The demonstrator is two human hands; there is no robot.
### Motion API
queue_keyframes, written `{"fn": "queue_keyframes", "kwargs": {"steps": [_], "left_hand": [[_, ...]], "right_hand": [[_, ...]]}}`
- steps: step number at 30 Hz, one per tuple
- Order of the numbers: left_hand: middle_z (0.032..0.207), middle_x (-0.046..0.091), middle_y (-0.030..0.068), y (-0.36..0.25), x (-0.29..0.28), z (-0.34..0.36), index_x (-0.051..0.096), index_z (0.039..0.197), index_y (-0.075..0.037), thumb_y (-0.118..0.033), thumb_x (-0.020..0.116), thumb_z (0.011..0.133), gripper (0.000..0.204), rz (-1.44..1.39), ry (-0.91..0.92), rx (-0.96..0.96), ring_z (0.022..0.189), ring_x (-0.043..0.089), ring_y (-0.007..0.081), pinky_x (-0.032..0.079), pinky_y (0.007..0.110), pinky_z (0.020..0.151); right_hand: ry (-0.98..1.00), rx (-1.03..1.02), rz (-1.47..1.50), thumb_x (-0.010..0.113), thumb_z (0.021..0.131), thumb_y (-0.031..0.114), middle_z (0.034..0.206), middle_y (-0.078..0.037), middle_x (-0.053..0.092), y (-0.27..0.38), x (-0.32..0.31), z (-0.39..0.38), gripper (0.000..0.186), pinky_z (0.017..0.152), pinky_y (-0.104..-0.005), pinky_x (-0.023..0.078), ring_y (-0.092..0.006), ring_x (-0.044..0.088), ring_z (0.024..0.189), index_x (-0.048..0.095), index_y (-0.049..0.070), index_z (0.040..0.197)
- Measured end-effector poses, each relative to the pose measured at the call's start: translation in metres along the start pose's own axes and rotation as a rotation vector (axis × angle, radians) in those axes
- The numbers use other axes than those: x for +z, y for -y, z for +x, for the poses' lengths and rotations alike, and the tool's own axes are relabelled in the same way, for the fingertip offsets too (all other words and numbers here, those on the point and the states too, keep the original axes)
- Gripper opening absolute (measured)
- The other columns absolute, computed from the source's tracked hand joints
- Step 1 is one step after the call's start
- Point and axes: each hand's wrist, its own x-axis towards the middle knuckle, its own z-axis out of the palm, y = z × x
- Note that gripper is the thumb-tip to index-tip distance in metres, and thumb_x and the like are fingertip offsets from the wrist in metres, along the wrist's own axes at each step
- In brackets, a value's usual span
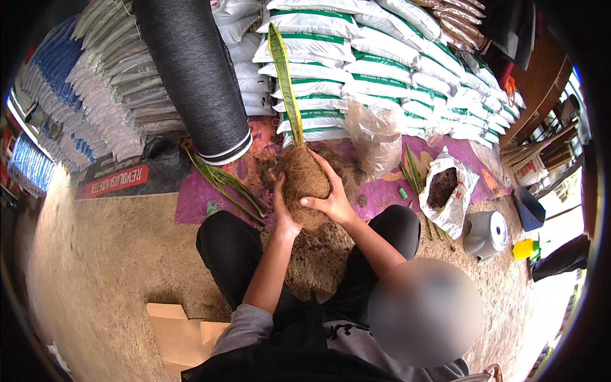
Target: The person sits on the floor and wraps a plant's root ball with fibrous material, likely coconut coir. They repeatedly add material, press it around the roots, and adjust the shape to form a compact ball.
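Between my two hands is a brown ball of coconut fibre (307,175), with one tall, yellow-edged snake plant leaf (287,83) rising from its top. My left hand (284,213) cups the ball's left side and underside. On the right side, my right hand (331,194) wraps round it, thumb across the front. Loose dark soil and fibre lie behind and below the ball on a purple sheet (197,204). More snake plant leaves (226,183) rest to the left, and another bunch (412,172) is at the right beside an opened white bag (461,210) of dark soil.
A large black mesh roll (191,76) stands at the back left. Stacked white-and-green sacks (312,70) line the back, with a clear plastic bag (374,137) before them. At right are a grey rounded container (485,234) and a yellow object (524,249). Cardboard (175,334) lies lower left.
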Motion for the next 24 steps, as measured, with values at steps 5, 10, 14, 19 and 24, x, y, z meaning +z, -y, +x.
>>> {"fn": "queue_keyframes", "kwargs": {"steps": [5,10,14,19,24], "left_hand": [[0.122,0.051,0.0121,0.003,-0.005,0.005,0.040,0.129,-0.007,-0.048,0.035,0.092,0.055,-0.001,0.003,0.008,0.108,0.054,0.0248,0.046,0.041,0.091],[0.122,0.049,0.0115,0.006,-0.008,0.003,0.040,0.129,-0.007,-0.044,0.038,0.093,0.052,0.082,-0.150,-0.003,0.111,0.051,0.0232,0.043,0.040,0.093],[0.120,0.044,0.0106,-0.006,-0.023,0.005,0.043,0.123,-0.005,-0.040,0.050,0.090,0.049,0.467,-0.458,0.247,0.112,0.045,0.0212,0.036,0.037,0.096],[0.127,0.041,0.0182,-0.013,-0.017,-0.012,0.039,0.128,0.002,-0.037,0.057,0.085,0.061,1.131,-0.250,0.607,0.121,0.038,0.0294,0.028,0.042,0.102],[0.130,0.042,0.0171,0.000,-0.020,-0.026,0.032,0.134,0.002,-0.028,0.065,0.082,0.068,0.686,-0.107,0.352,0.120,0.041,0.0250,0.034,0.034,0.100]], "right_hand": [[-0.069,0.057,0.007,0.081,0.062,0.010,0.126,-0.014,0.046,-0.007,0.001,-0.001,0.089,0.100,-0.0342,0.035,-0.0205,0.045,0.116,0.031,-0.002,0.135],[-0.153,0.178,0.100,0.077,0.064,0.004,0.117,-0.012,0.055,-0.012,-0.003,-0.003,0.078,0.093,-0.0324,0.042,-0.0186,0.053,0.106,0.037,-0.003,0.131],[-0.186,0.281,0.106,0.074,0.066,0.003,0.114,-0.011,0.057,-0.015,-0.007,-0.006,0.073,0.091,-0.0310,0.043,-0.0186,0.055,0.102,0.039,-0.003,0.130],[-0.128,0.201,0.029,0.077,0.064,0.005,0.109,-0.013,0.060,-0.024,0.000,-0.013,0.074,0.088,-0.0312,0.046,-0.0178,0.058,0.098,0.040,-0.005,0.128],[-0.116,0.155,0.004,0.074,0.067,0.004,0.110,-0.013,0.059,-0.034,0.008,-0.012,0.071,0.087,-0.0307,0.046,-0.0173,0.057,0.098,0.040,-0.006,0.128]]}}
